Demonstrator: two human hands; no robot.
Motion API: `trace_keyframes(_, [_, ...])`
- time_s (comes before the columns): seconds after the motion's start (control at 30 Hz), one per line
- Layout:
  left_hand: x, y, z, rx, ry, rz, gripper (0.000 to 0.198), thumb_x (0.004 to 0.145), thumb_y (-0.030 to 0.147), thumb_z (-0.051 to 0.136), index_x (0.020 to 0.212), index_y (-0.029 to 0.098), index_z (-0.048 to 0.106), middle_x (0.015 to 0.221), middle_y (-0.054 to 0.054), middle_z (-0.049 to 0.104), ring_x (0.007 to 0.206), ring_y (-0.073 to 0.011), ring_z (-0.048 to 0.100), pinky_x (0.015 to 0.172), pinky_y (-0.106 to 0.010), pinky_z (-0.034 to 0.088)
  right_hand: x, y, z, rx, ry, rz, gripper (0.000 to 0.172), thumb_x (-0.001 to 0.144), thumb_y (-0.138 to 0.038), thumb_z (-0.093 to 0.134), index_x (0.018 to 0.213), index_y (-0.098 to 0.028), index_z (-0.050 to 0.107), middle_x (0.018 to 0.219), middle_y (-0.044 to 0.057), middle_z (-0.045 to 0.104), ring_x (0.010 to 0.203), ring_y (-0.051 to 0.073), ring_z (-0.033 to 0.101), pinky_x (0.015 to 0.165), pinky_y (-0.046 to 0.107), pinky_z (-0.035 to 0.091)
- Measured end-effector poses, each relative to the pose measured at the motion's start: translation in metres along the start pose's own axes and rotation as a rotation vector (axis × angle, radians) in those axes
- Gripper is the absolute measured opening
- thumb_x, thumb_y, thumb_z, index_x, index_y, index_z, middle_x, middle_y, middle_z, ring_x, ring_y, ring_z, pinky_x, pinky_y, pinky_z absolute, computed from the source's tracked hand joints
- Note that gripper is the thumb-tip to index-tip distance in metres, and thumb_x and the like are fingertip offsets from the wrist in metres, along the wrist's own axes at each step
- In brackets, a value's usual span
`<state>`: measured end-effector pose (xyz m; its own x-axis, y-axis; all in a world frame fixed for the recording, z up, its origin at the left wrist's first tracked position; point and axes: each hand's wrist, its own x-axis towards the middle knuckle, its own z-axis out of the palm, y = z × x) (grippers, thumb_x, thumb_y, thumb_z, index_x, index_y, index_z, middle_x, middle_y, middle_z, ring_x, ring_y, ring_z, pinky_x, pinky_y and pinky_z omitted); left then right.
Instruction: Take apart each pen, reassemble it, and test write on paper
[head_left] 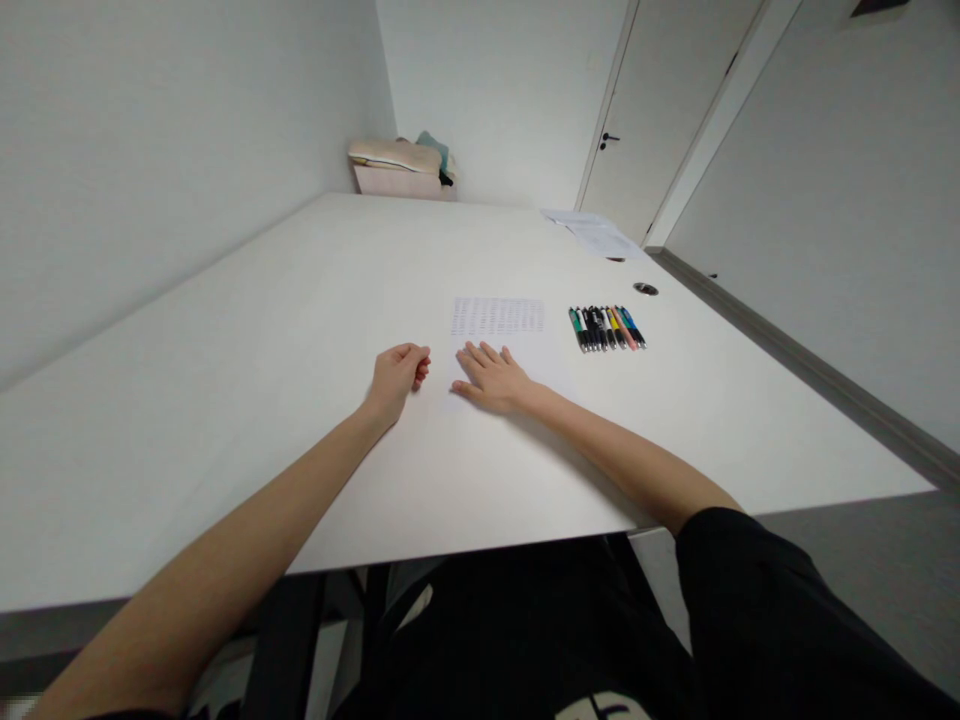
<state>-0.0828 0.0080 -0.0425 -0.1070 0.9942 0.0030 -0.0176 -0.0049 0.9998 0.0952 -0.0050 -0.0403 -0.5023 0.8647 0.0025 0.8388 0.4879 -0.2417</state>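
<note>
A sheet of paper [497, 316] with rows of small blue writing on its upper part lies on the white table. My right hand [495, 377] rests flat on the lower part of the sheet, fingers spread, and covers some of it. Just left of the paper, my left hand [399, 375] is closed in a loose fist on its side on the table, with nothing seen sticking out of it. To the right of the sheet, several pens [606, 328] of different colours lie side by side in a row.
More printed papers [596, 234] lie at the table's far right edge. Near them is a round dark grommet [645, 288] in the tabletop. Beyond the far edge, folded cloths [397, 155] sit on a pale box. A wall borders the left side; a door [660, 100] stands behind.
</note>
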Motion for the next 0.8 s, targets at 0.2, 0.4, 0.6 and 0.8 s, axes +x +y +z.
trace_keyframes(0.2, [-0.001,0.001,-0.001,0.004,0.008,-0.008,0.019,0.062,0.028,0.059,0.053,0.014,0.049,0.047,0.004,0.046,0.038,-0.0045,0.038,0.035,-0.016,0.026,-0.003,0.018,-0.002,0.004,-0.042,0.008,0.075,0.084,-0.065,0.018,0.144,-0.019,0.017,0.150,0.008,0.014,0.138,0.030,0.011,0.108,0.055,0.010])
trace_keyframes(0.4, [-0.001,-0.001,-0.002,0.005,0.006,-0.029,0.019,0.063,0.028,0.059,0.054,0.014,0.049,0.047,0.004,0.045,0.038,-0.0043,0.038,0.034,-0.016,0.026,-0.009,0.032,-0.006,-0.010,-0.033,0.006,0.074,0.084,-0.065,0.020,0.144,-0.020,0.018,0.150,0.007,0.015,0.138,0.029,0.012,0.109,0.053,0.012])
trace_keyframes(0.6, [0.001,-0.003,-0.004,0.004,-0.005,-0.021,0.019,0.064,0.028,0.059,0.054,0.014,0.050,0.048,0.003,0.046,0.039,-0.0042,0.038,0.035,-0.016,0.027,-0.011,0.043,-0.009,-0.005,-0.002,0.003,0.071,0.084,-0.064,0.026,0.143,-0.022,0.023,0.150,0.006,0.019,0.137,0.031,0.014,0.108,0.053,0.014])
trace_keyframes(0.8, [0.000,-0.003,-0.003,-0.007,-0.016,-0.017,0.019,0.064,0.028,0.059,0.054,0.014,0.050,0.047,0.003,0.046,0.038,-0.0043,0.038,0.034,-0.016,0.027,-0.031,0.063,-0.040,0.250,0.308,-0.073,0.049,0.090,-0.048,0.031,0.118,-0.016,0.054,0.125,0.010,0.055,0.118,0.021,0.047,0.101,0.038,0.031])
